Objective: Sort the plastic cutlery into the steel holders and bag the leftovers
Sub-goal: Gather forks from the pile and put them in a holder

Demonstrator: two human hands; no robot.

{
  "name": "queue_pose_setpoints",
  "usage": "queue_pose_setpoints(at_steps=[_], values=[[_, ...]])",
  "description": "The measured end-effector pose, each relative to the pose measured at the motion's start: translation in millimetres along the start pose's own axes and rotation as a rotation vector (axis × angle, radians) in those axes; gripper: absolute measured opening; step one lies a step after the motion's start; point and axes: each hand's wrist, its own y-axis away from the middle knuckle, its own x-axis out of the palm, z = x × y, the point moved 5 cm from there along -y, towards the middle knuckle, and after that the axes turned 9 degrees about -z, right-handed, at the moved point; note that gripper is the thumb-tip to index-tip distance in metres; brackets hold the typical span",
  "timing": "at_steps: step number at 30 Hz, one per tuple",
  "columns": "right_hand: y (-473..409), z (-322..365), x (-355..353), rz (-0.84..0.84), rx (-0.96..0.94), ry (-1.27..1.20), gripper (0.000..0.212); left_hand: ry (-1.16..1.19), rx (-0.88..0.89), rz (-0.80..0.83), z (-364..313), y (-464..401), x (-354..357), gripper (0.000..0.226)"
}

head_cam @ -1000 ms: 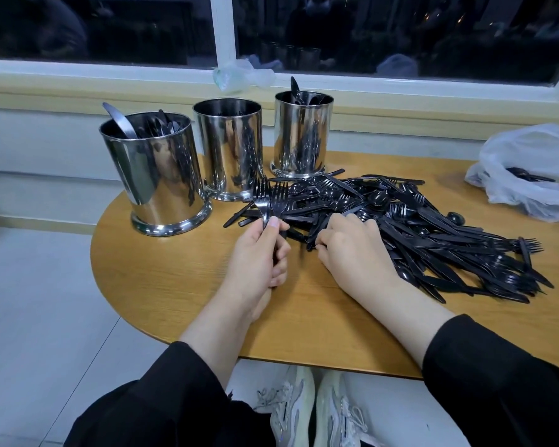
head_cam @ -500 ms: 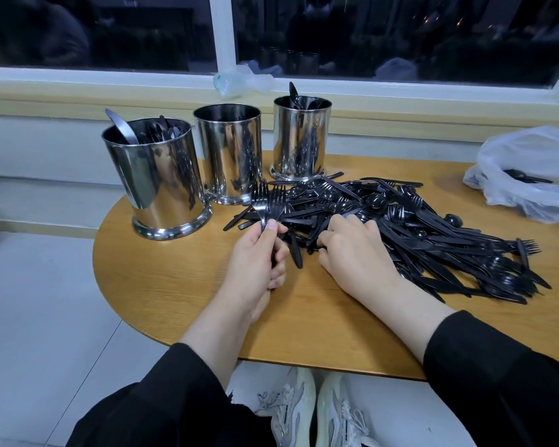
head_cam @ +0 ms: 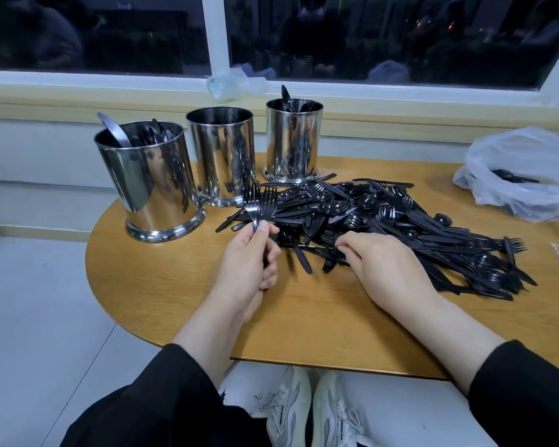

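your left hand point(head_cam: 249, 266) is gripping two forks point(head_cam: 259, 203), tines up | right hand point(head_cam: 378, 262) sits fingers-down on the pile point(head_cam: 400, 227), can't tell if it's pinching anything | pile's mid-worktop point(head_cam: 175, 285) | three holders point(head_cam: 220, 156) along the far left edge | bag point(head_cam: 523, 175) at far right edge

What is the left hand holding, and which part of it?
The left hand holds two black forks by their handles, tines up. The right hand picks among the pile.
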Motion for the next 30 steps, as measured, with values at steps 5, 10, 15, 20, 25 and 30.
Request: queue_pose_setpoints(at_steps=[5, 10, 15, 20, 25, 30], values=[[12.8, -15.1, -20.2, -0.014, 0.150, -0.084, 0.016, -0.027, 0.005, 0.004, -1.5, 2.8, 0.2, 0.025], [16.5, -25.8, -40.1, -0.149, 0.281, -0.162, 0.014, -0.104, 0.021, -0.002, -2.8, 8.1, 5.1, 0.025], [12.5, -26.4, -57.2, -0.283, 0.429, -0.429, 0.010, -0.199, 0.042, 0.065, -5.2, 11.8, 11.2, 0.026], [5.7, -7.5, -63.8, -0.188, 0.411, -0.661, 0.026, -0.270, 0.056, 0.137, -10.4, 22.2, 21.8, 0.028], [7.5, -0.5, -55.7, -0.258, 0.466, -0.603, 0.014, -0.264, -0.050, 0.331, -5.1, 46.3, 55.2, 0.027], [11.2, -8.6, -42.2, -0.286, 0.479, -0.549, 0.010, -0.268, -0.104, 0.310, 6.5, 46.4, 64.1, 0.036]])
